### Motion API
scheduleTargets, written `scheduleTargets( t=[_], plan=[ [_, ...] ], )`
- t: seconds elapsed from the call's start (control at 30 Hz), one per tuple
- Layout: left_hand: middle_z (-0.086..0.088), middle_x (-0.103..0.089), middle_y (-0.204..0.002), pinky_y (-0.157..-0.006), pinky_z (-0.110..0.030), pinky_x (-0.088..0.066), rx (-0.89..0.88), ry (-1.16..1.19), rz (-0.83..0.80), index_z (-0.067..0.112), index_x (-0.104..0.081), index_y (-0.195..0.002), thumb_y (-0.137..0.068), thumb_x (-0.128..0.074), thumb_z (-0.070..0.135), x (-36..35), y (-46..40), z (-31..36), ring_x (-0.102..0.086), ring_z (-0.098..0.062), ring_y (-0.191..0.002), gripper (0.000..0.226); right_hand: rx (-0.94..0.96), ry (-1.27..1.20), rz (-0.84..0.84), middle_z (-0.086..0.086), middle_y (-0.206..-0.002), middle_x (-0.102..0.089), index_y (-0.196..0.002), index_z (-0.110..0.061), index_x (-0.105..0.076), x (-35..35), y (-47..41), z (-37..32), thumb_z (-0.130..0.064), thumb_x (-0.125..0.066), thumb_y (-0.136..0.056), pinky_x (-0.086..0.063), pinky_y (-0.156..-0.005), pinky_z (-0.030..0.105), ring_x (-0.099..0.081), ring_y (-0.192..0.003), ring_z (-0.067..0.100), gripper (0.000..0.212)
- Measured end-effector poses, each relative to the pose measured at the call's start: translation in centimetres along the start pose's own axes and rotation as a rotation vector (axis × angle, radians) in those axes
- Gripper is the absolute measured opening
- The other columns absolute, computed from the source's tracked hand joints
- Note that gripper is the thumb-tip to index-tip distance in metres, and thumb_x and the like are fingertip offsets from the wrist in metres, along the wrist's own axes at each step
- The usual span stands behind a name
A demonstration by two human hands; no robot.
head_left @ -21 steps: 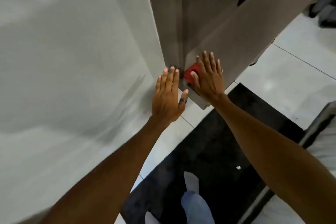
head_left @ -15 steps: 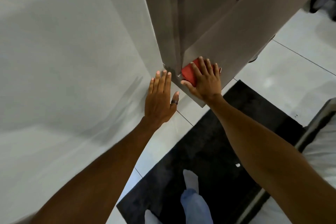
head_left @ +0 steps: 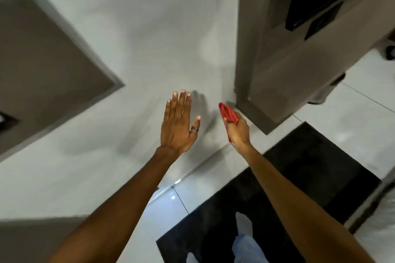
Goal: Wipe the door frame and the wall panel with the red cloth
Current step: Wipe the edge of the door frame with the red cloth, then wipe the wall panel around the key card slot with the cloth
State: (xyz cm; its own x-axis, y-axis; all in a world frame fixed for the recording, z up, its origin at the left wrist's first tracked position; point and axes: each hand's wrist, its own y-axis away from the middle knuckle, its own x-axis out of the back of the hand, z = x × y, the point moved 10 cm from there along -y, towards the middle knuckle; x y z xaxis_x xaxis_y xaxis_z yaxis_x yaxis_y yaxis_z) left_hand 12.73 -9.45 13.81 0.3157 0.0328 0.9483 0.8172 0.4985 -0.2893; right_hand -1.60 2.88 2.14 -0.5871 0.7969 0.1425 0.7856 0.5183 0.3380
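Fingers of the right hand are clenching the red cloth near the door frame, while the left hand, fingers spread, is bracing on the wall panel.

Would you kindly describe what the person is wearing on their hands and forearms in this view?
Both forearms are bare, with no sleeves, gloves or watch in view. The left hand wears one dark band ring on its thumb. The right hand shows no ring on the part that is visible.
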Motion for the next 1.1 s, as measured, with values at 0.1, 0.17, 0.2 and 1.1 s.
scheduleTargets(
  t=[0.1, 0.17, 0.2, 1.1],
  plan=[
    [-0.013, -0.011, -0.17, -0.13, -0.047, -0.008, -0.01, -0.059, 0.167, 0.006, -0.018, -0.161, -0.106, -0.037, 0.043, 8.8, 1.5, -3.6, 0.002, -0.028, -0.158, 0.069, 0.102, -0.224, -0.017, -0.014, -0.119, -0.064, -0.145, -0.023, -0.059, -6.3, 5.2, -6.7, -0.016, -0.066, -0.103, -0.048, -0.104, 0.028, -0.062, -0.124, 0.016, 0.042],
    [-0.013, -0.013, -0.169, -0.13, -0.046, -0.005, -0.012, -0.101, 0.29, 0.006, -0.021, -0.16, -0.105, -0.042, 0.04, 14.5, 2.9, -5.6, 0.0, -0.028, -0.158, 0.068, 0.305, -0.263, -0.061, -0.015, -0.133, -0.058, -0.15, -0.025, -0.052, -9.9, 9.1, -12.6, -0.01, -0.065, -0.103, -0.047, -0.097, 0.011, -0.06, -0.12, -0.002, 0.051],
    [-0.013, -0.015, -0.169, -0.13, -0.045, -0.004, -0.001, -0.123, 0.353, 0.006, -0.022, -0.16, -0.105, -0.044, 0.039, 17.7, 4.1, -7.0, -0.001, -0.028, -0.158, 0.068, 0.43, -0.268, -0.075, -0.014, -0.14, -0.056, -0.151, -0.024, -0.051, -12.0, 11.5, -15.7, -0.006, -0.064, -0.102, -0.046, -0.095, 0.004, -0.058, -0.121, -0.009, 0.054],
    [-0.011, -0.014, -0.168, -0.13, -0.044, -0.002, 0.241, -0.594, 0.881, 0.005, -0.024, -0.158, -0.103, -0.037, 0.028, 38.6, 23.6, -32.8, -0.001, -0.024, -0.157, 0.061, 2.05, 0.446, 0.483, 0.011, -0.156, -0.053, -0.152, -0.016, -0.053, -37.8, 33.1, -30.5, -0.038, -0.045, -0.102, -0.026, -0.129, 0.054, -0.044, -0.149, 0.036, 0.056]
  ],
)
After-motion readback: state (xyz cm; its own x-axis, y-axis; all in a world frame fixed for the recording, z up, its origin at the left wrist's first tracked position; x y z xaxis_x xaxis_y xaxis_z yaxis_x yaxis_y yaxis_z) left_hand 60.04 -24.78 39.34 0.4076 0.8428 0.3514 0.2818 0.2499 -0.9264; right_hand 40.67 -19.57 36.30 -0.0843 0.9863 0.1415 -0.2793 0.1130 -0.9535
